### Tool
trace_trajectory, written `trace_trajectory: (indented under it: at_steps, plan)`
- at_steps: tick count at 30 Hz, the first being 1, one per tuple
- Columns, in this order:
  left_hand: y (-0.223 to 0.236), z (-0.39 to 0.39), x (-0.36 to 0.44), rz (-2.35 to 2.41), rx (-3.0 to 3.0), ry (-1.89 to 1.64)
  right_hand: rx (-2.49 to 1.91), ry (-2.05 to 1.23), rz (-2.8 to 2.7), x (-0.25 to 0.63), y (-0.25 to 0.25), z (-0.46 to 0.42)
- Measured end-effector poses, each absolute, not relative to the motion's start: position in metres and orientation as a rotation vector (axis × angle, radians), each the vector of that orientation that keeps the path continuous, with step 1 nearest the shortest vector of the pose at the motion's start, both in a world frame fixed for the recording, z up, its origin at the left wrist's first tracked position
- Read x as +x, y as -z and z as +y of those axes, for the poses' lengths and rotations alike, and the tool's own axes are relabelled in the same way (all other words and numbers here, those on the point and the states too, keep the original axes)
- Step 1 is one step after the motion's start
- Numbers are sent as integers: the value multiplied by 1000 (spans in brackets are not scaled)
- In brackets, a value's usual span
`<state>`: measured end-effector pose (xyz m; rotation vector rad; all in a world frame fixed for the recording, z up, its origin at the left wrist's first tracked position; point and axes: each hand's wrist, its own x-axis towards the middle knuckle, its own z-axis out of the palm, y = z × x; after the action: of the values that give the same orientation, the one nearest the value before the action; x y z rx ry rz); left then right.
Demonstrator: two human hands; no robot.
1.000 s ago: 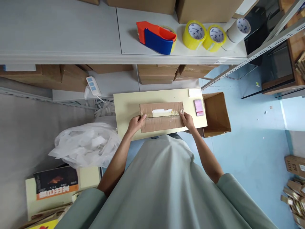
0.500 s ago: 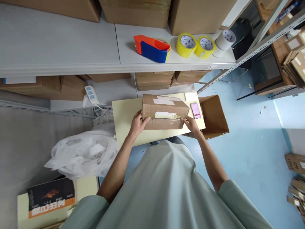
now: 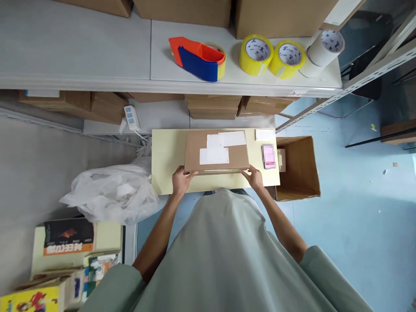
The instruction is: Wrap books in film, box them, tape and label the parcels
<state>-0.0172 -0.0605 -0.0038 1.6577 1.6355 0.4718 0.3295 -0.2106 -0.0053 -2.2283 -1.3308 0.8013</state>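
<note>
- A brown cardboard box [image 3: 235, 156] was at the middle of a pale yellow bench [image 3: 169, 158], top face up, with overlapping white labels [image 3: 214, 156] on it. From this high angle, it could not be told whether its underside rested fully on the bench or hung just above it.
- The left hand [image 3: 181, 181] gripped the box's near left corner, its thumb along the front edge; the right hand [image 3: 254, 178] gripped the near right corner. The fingers of both were closed on the cardboard.
- Both grips sat at the near side only, so a heavy load inside could have dragged the far side down and twisted the corners free.
- Just right of the box lay a phone [image 3: 269, 156] with a pink screen, with a white card [image 3: 264, 134] beyond it. A swing to the right could have pushed the phone toward the open carton [image 3: 305, 167] at the bench's end.
- On the left, a white plastic bag [image 3: 113, 193] bulged near the left forearm, which could have snagged it.
- Beyond the bench, a grey shelf [image 3: 81, 52] held a tape dispenser [image 3: 198, 59]; lifting the box sharply forward could have struck the shelf's edge.
</note>
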Motion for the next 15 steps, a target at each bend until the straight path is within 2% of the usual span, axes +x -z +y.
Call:
trace_trajectory:
  at_steps: [7, 11, 15]
  plan:
    - [1, -88, -13, 1867, 1557, -329, -2007, -900, -1776, 377, 17, -221]
    - [-29, -86, -14, 1996, 1610, -556, -1979, -844, -1728, 427, 17, -228]
    - [-70, -74, 51, 2027, 1790, -840, -2024, -752, -1508, 486, 17, -224]
